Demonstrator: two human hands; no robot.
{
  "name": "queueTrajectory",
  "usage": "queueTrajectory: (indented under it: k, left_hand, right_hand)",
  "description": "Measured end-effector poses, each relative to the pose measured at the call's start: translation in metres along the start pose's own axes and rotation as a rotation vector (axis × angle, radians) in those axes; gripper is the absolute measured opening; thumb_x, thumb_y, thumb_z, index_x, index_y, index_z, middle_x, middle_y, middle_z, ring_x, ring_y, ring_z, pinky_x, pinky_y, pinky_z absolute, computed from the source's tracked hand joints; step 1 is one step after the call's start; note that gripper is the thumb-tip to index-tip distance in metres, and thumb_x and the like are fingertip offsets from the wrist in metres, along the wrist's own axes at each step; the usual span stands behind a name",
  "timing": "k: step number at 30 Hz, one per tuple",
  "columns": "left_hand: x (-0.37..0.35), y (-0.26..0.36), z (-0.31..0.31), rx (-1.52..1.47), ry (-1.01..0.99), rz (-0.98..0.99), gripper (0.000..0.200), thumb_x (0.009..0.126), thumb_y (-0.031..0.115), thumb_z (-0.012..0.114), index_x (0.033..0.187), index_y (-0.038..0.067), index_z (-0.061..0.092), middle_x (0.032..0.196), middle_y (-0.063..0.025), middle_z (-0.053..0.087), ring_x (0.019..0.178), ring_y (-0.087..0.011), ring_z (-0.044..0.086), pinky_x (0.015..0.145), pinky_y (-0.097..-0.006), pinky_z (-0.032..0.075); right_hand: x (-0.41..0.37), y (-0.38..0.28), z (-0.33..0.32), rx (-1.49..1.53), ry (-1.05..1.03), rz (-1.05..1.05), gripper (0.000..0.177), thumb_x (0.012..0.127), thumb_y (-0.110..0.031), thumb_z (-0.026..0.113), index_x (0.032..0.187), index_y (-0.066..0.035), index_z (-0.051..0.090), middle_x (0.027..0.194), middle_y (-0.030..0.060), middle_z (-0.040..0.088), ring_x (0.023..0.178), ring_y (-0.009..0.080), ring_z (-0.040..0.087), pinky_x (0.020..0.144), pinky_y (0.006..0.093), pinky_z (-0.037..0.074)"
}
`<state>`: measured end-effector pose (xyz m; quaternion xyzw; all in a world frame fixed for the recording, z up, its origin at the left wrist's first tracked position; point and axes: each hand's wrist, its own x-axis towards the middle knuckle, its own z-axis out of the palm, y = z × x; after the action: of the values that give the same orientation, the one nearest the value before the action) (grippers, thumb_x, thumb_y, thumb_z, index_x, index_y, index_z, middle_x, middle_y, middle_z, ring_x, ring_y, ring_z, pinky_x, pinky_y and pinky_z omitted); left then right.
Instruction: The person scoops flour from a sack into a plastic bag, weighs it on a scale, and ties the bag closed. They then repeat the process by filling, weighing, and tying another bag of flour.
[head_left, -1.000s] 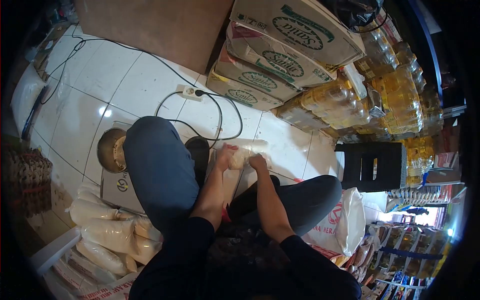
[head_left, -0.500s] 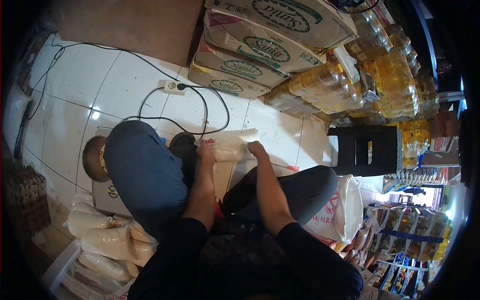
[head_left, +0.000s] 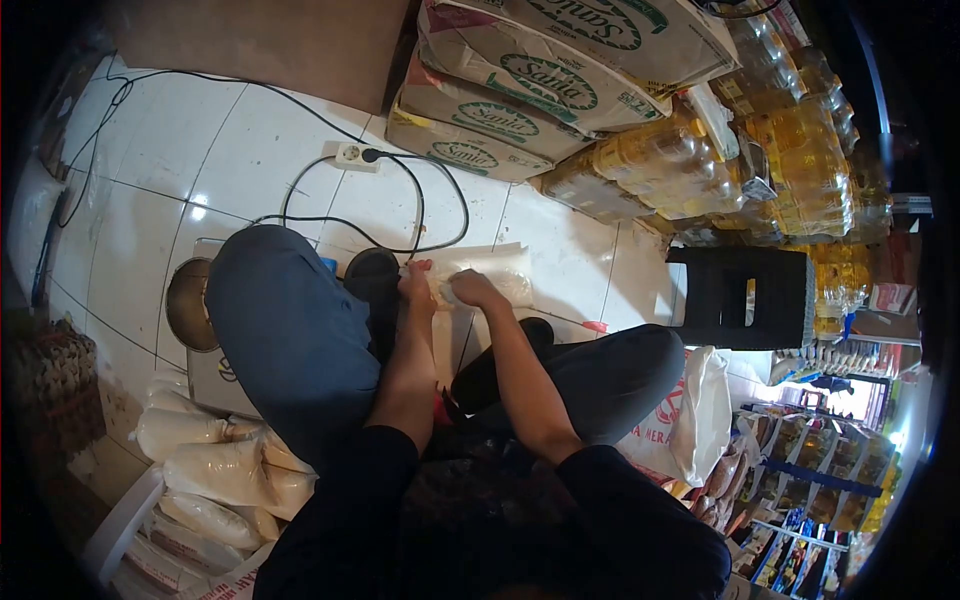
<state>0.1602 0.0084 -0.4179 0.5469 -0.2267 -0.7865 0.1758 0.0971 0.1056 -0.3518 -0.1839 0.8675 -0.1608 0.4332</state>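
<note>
A clear plastic bag of white, grainy contents lies low over the floor tiles between my knees. My left hand is closed at its left end, thumb upward, gripping the gathered plastic. Against the bag's near side, a short way right of the left hand, my right hand has its fingers curled in on the plastic. Its fingertips are turned away from view. A dark round container stands just left of my left hand, partly covered by my knee. Beyond that knee is a metal bowl on a pale scale.
Filled clear bags are piled at lower left. A power socket with looping black cable lies ahead on the tiles. Cardboard boxes and bottles of yellow oil are stacked ahead right. A black stool stands right, near a white sack.
My right hand has moved left from the bag's right end to its near side, closer to my left hand. The left hand keeps its hold, and the view has shifted slightly.
</note>
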Motion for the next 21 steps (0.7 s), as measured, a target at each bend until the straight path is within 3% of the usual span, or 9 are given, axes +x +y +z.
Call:
queueTrajectory:
  k: [4, 8, 10, 11, 12, 13, 14, 16, 21]
  left_hand:
    - [0.008, -0.008, -0.009, 0.251, -0.095, 0.133, 0.044, 0.097, 0.035, 0.045, 0.087, 0.001, 0.07, 0.092, -0.0091, 0.069, 0.084, -0.019, 0.063, 0.082, -0.031, 0.048]
    - [-0.03, 0.023, -0.004, 0.338, -0.096, 0.082, 0.042, 0.095, 0.034, 0.046, 0.084, 0.004, 0.074, 0.099, -0.0066, 0.066, 0.089, -0.0183, 0.057, 0.084, -0.0319, 0.045]
    - [0.034, -0.018, -0.026, 0.251, -0.185, 0.01, 0.036, 0.093, 0.03, 0.045, 0.095, 0.003, 0.068, 0.1, -0.01, 0.065, 0.094, -0.0232, 0.058, 0.088, -0.0386, 0.045]
    - [0.068, -0.042, -0.036, 0.21, -0.228, -0.029, 0.035, 0.091, 0.028, 0.044, 0.101, 0.002, 0.065, 0.101, -0.0118, 0.065, 0.097, -0.0257, 0.058, 0.091, -0.042, 0.045]
    - [0.077, -0.045, -0.037, 0.21, -0.261, -0.056, 0.034, 0.091, 0.028, 0.044, 0.101, 0.002, 0.065, 0.1, -0.012, 0.065, 0.096, -0.026, 0.059, 0.09, -0.0421, 0.045]
    - [0.073, -0.044, -0.033, 0.226, -0.293, -0.069, 0.034, 0.091, 0.027, 0.045, 0.101, 0.002, 0.065, 0.1, -0.0123, 0.064, 0.095, -0.0262, 0.059, 0.089, -0.0421, 0.045]
    - [0.074, -0.043, -0.03, 0.244, -0.313, -0.069, 0.034, 0.091, 0.027, 0.045, 0.101, 0.002, 0.065, 0.099, -0.0125, 0.064, 0.094, -0.0264, 0.059, 0.088, -0.0422, 0.046]
    - [0.074, -0.04, -0.021, 0.279, -0.339, -0.077, 0.033, 0.09, 0.027, 0.045, 0.101, 0.002, 0.065, 0.098, -0.013, 0.064, 0.092, -0.0269, 0.059, 0.087, -0.0423, 0.047]
    - [0.074, -0.038, -0.009, 0.32, -0.355, -0.085, 0.032, 0.089, 0.025, 0.046, 0.101, 0.002, 0.065, 0.096, -0.0143, 0.064, 0.088, -0.0281, 0.06, 0.084, -0.0425, 0.048]
  right_hand:
    - [0.002, 0.019, 0.057, -0.245, 0.22, -0.133, 0.049, 0.081, -0.029, 0.05, 0.118, 0.001, 0.06, 0.119, 0.0229, 0.059, 0.117, 0.0363, 0.053, 0.1, 0.0404, 0.041]
    - [0.011, 0.006, 0.039, -0.25, -0.084, -0.102, 0.042, 0.075, -0.034, 0.056, 0.097, -0.001, 0.07, 0.101, 0.0238, 0.066, 0.1, 0.0354, 0.063, 0.089, 0.0427, 0.048]
    - [-0.025, -0.042, 0.014, -0.159, 0.02, 0.05, 0.037, 0.076, -0.033, 0.056, 0.089, -0.002, 0.071, 0.097, 0.022, 0.067, 0.093, 0.0341, 0.066, 0.082, 0.0441, 0.05]
    - [-0.039, -0.059, 0.003, -0.112, 0.012, 0.013, 0.037, 0.077, -0.036, 0.056, 0.084, -0.003, 0.071, 0.093, 0.0204, 0.068, 0.087, 0.0335, 0.067, 0.077, 0.0455, 0.051]
    - [-0.036, -0.06, 0.012, -0.092, 0.126, -0.205, 0.04, 0.078, -0.039, 0.054, 0.082, -0.002, 0.07, 0.09, 0.0197, 0.068, 0.085, 0.0336, 0.067, 0.074, 0.0446, 0.051]
    - [-0.002, -0.046, 0.044, -0.009, 0.167, -0.189, 0.046, 0.081, -0.044, 0.05, 0.084, -0.002, 0.07, 0.09, 0.0201, 0.068, 0.086, 0.0337, 0.067, 0.077, 0.0452, 0.05]
    - [-0.022, -0.062, 0.035, 0.024, 0.178, -0.081, 0.051, 0.084, -0.048, 0.046, 0.084, -0.002, 0.069, 0.091, 0.0212, 0.068, 0.088, 0.0341, 0.067, 0.081, 0.0455, 0.049]
    - [-0.008, -0.083, 0.057, 0.29, 0.421, 0.428, 0.065, 0.083, -0.06, 0.047, 0.094, 0.0, 0.068, 0.097, 0.0247, 0.066, 0.096, 0.0345, 0.065, 0.085, 0.0453, 0.048]
    - [-0.041, -0.055, 0.022, 0.299, 0.196, 0.084, 0.064, 0.08, -0.061, 0.052, 0.093, 0.0, 0.067, 0.1, 0.0246, 0.065, 0.1, 0.0349, 0.063, 0.083, 0.0459, 0.048]
